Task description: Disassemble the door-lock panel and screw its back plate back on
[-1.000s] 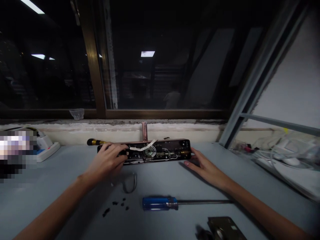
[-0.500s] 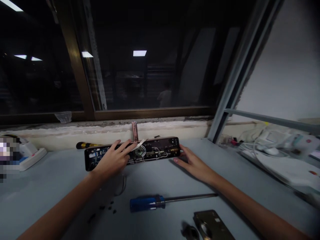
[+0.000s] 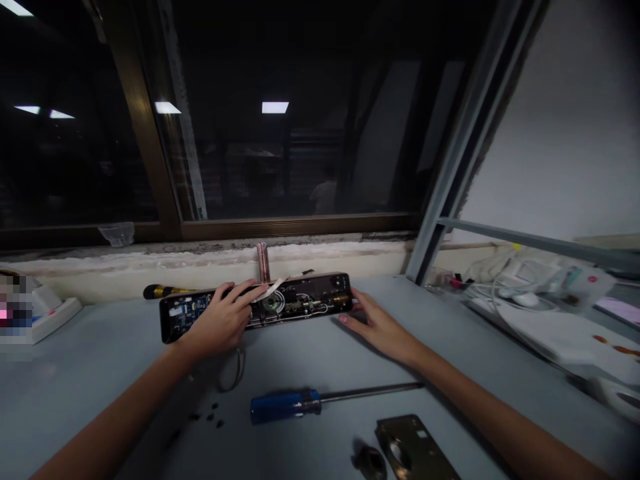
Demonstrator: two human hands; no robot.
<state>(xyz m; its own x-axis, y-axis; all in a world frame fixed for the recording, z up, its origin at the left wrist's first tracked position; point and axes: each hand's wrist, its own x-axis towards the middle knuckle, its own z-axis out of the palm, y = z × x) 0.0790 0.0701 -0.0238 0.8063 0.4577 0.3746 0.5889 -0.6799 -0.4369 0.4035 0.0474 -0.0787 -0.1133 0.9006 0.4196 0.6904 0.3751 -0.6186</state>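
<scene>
A long black device housing (image 3: 313, 293), with a circuit board, wires and a ring-shaped part inside, stands tilted with its inside towards me. My left hand (image 3: 225, 315) lies across its left-middle part, fingers stretched over the interior and fingertips by a white strip (image 3: 275, 287). Whatever is under that palm is hidden. At the housing's right end, my right hand (image 3: 373, 323) holds it with the fingers behind the edge and the thumb in front. Nearer me lies a blue-handled screwdriver (image 3: 285, 405), its shaft pointing right.
A dark metal plate (image 3: 425, 447) and a round dark part (image 3: 371, 461) lie at the front. Several small black pieces (image 3: 211, 417) are scattered left. Behind stand a copper-coloured cylinder (image 3: 263, 262) and a yellow-black tool (image 3: 170, 291). Cables and white devices (image 3: 530, 320) crowd the right.
The whole view has shifted slightly, so everything appears a little further left. Both hands keep about the same places on the housing.
</scene>
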